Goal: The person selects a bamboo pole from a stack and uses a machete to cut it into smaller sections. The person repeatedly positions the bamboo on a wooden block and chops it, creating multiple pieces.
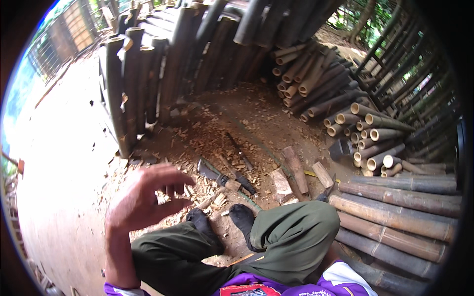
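My left hand [153, 196] is raised over the ground in front of my left knee, thumb and fingers apart and slightly curled, with nothing in it. Just right of it on the wood chips lies a broad-bladed chopping knife [210, 170], its handle partly overlapped by other dark pieces. My right arm, in a purple and white sleeve [345, 277], passes behind my bent right knee, which hides the hand. Beyond that knee lie several cut wood blocks [281, 186]. A thin dark tool [328, 192] shows partly beside the knee.
Upright bamboo poles [173, 64] form a low wall ahead. Cut bamboo lengths [365, 133] are stacked at right, and long bamboo poles [400, 217] lie beside my right leg. A dark stick [239, 150] rests among scattered chips. A pale, brightly lit surface [59, 197] spreads left.
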The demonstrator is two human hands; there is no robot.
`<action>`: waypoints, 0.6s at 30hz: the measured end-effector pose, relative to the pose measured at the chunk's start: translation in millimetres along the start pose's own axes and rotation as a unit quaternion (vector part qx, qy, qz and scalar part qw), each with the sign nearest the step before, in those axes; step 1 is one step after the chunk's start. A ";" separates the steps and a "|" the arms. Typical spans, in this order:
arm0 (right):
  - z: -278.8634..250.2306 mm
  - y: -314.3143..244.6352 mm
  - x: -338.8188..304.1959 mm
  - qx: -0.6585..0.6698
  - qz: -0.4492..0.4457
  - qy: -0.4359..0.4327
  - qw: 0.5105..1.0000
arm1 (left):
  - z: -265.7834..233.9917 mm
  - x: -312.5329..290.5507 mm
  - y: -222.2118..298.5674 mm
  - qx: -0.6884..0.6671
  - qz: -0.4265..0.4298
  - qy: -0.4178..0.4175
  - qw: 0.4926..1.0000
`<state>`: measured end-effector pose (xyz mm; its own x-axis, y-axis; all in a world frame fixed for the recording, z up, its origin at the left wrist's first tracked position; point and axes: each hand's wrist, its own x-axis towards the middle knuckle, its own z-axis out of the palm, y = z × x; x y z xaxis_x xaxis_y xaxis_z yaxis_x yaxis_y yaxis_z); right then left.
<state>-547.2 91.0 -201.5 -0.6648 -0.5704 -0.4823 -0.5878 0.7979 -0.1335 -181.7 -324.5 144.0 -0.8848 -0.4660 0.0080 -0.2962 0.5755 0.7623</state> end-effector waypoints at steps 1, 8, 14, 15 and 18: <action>-2.1 4.0 -0.4 -0.011 0.000 -0.006 1.000 | -2.1 -5.4 -1.6 -0.007 -0.006 0.041 0.999; -11.8 8.1 -5.1 -0.098 -0.008 -0.085 0.992 | -6.4 -66.0 -5.4 0.058 -0.096 0.199 0.974; -16.4 -130.1 65.4 -0.033 -0.162 -0.036 0.986 | -15.6 -72.0 -11.9 0.018 -0.187 0.205 0.961; -5.8 -153.7 89.4 0.017 -0.192 -0.009 0.981 | -13.8 -66.4 -18.1 0.008 -0.183 0.186 0.965; 16.5 -235.5 156.4 0.004 -0.267 -0.087 0.960 | -9.1 -55.0 -46.2 -0.047 -0.208 0.115 0.970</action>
<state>-505.1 -182.9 -259.8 -0.1821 -0.8581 -0.4800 -0.8189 0.4026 -0.4090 -116.1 -331.6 114.2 -0.5881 -0.7890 -0.1779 -0.5670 0.2453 0.7863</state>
